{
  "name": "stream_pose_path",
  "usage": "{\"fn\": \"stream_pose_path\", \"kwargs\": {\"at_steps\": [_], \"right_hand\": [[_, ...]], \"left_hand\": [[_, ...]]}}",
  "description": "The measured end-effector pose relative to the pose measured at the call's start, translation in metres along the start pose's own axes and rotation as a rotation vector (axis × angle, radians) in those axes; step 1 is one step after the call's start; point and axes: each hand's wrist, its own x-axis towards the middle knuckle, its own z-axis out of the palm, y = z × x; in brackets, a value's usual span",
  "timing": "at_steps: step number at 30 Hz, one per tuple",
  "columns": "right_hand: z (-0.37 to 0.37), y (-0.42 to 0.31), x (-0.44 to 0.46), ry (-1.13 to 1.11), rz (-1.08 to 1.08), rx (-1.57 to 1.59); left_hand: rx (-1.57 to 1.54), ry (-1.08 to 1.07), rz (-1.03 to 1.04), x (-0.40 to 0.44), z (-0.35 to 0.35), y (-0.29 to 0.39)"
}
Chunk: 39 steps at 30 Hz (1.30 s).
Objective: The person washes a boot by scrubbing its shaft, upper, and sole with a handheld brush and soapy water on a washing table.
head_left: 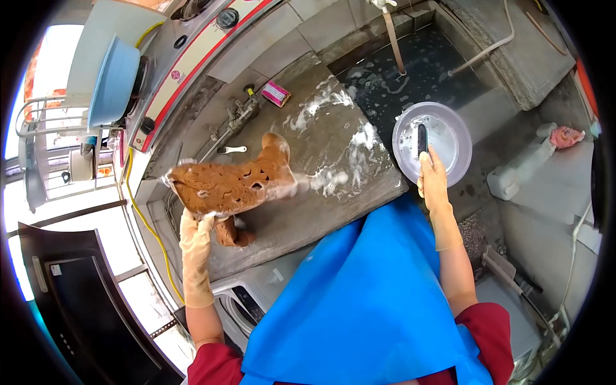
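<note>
My left hand [194, 244], in a pale rubber glove, grips the edge of a brown cut-out boot [224, 186] at its wide end. Suds cling to the boot, which is tipped on its side over the concrete slab [301, 224]. Part of a second brown boot [232, 232] shows beneath it. Over on the right, my gloved right hand [434, 176] is closed on a dark-handled brush [422, 137]. The brush reaches into a pale lilac basin [464, 154] of soapy water; its bristles are hidden.
White foam [362, 144] streaks the slab. A pink packet [276, 94] and a small white-handled brush [232, 150] lie near the tap [240, 115]. Behind the basin is a sunken tank of dark water [410, 70]. A white jug [507, 183] stands at right.
</note>
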Motion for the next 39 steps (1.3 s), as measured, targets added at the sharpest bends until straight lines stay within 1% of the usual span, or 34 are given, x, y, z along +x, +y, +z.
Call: {"fn": "stream_pose_path", "kwargs": {"at_steps": [1, 3, 4, 7, 8, 9, 10, 12, 13, 14, 15, 16, 17, 18, 19, 20, 21, 22, 23, 24, 25, 27, 28, 30, 31, 32, 33, 34, 35, 36, 38, 39], "right_hand": [[0.005, -0.002, 0.000, -0.025, 0.001, -0.001], [0.010, -0.005, 0.001, -0.072, 0.008, -0.005], [0.012, -0.007, -0.001, -0.066, 0.009, -0.003], [0.010, -0.010, -0.005, -0.108, 0.007, -0.052], [0.007, -0.009, -0.005, -0.098, 0.006, -0.047], [0.003, -0.007, -0.004, -0.079, 0.011, -0.054], [0.001, -0.004, -0.004, -0.059, 0.017, -0.060], [-0.010, 0.000, -0.004, -0.024, 0.040, -0.047], [-0.013, -0.002, -0.005, 0.025, 0.051, -0.055], [-0.016, -0.002, -0.006, 0.071, 0.066, -0.068], [-0.024, 0.003, -0.002, 0.079, 0.083, -0.065], [-0.027, 0.004, 0.002, 0.086, 0.087, -0.073], [-0.030, 0.005, 0.004, 0.110, 0.085, -0.111], [-0.035, 0.006, 0.007, 0.135, 0.081, -0.152], [-0.043, 0.004, 0.013, 0.114, 0.108, -0.321], [-0.056, 0.022, 0.030, 0.111, 0.120, -0.342], [-0.069, 0.052, 0.058, 0.148, -0.167, -0.619], [-0.065, 0.051, 0.067, 0.127, -0.299, -0.770], [-0.062, 0.049, 0.075, 0.125, -0.438, -0.919], [-0.051, 0.043, 0.083, 0.115, -0.438, -0.932], [-0.042, 0.037, 0.092, 0.113, -0.333, -1.033], [-0.033, 0.039, 0.115, 0.102, -0.156, -1.214], [-0.033, 0.048, 0.123, 0.094, -0.157, -1.224], [-0.037, 0.058, 0.135, -0.006, -0.137, -1.466], [-0.036, 0.058, 0.130, 0.035, -0.188, -1.469], [-0.029, 0.044, 0.114, 0.028, -0.197, -1.485], [-0.014, 0.022, 0.087, 0.016, -0.163, -1.438], [-0.001, 0.013, 0.066, 0.005, -0.128, -1.388], [0.007, 0.019, 0.051, -0.063, -0.253, -1.319], [0.016, 0.022, 0.040, -0.131, -0.376, -1.247], [0.053, 0.028, 0.033, -0.385, -0.421, -1.178], [0.070, 0.040, 0.038, -0.473, -0.469, -1.171]], "left_hand": [[-0.002, -0.001, -0.003, -0.003, -0.004, 0.006], [0.044, -0.138, 0.099, -0.004, -0.010, 0.022], [0.043, -0.145, 0.100, 0.000, -0.012, 0.028], [0.188, -0.385, 0.077, 0.030, -0.011, 0.055], [0.195, -0.406, 0.084, 0.050, -0.003, 0.054], [0.233, -0.419, -0.002, 0.072, 0.009, 0.054], [0.272, -0.433, -0.088, 0.097, 0.023, 0.053], [0.394, -0.567, -0.104, 0.158, 0.063, 0.031], [0.488, -0.682, -0.085, 0.186, 0.089, 0.022], [0.614, -0.742, -0.002, 0.210, 0.117, 0.009], [0.585, -0.830, -0.103, 0.247, 0.142, -0.028], [0.609, -0.764, -0.049, 0.278, 0.169, -0.061], [0.680, -0.703, -0.035, 0.282, 0.198, -0.046], [0.652, -0.723, -0.150, 0.308, 0.223, -0.065], [0.789, -0.741, -0.093, 0.316, 0.241, -0.068], [0.897, -0.646, -0.007, 0.307, 0.253, -0.058], [0.842, -0.637, 0.025, 0.309, 0.263, -0.072], [0.788, -0.625, 0.059, 0.310, 0.270, -0.086], [0.828, -0.509, 0.170, 0.301, 0.276, -0.105], [0.866, -0.391, 0.281, 0.285, 0.277, -0.119], [0.792, -0.388, 0.277, 0.268, 0.270, -0.127], [0.711, -0.262, 0.357, 0.230, 0.251, -0.146], [0.680, -0.189, 0.385, 0.213, 0.240, -0.165], [0.641, -0.072, 0.300, 0.171, 0.218, -0.193], [0.676, -0.083, 0.186, 0.148, 0.210, -0.193], [0.708, -0.094, 0.068, 0.128, 0.204, -0.189], [0.699, -0.086, 0.057, 0.114, 0.200, -0.183], [0.806, -0.155, -0.008, 0.103, 0.197, -0.174], [0.911, -0.223, -0.071, 0.098, 0.198, -0.165], [0.900, -0.215, -0.075, 0.097, 0.199, -0.157], [0.967, -0.365, -0.032, 0.097, 0.205, -0.143], [1.008, -0.420, -0.049, 0.100, 0.210, -0.141]]}}
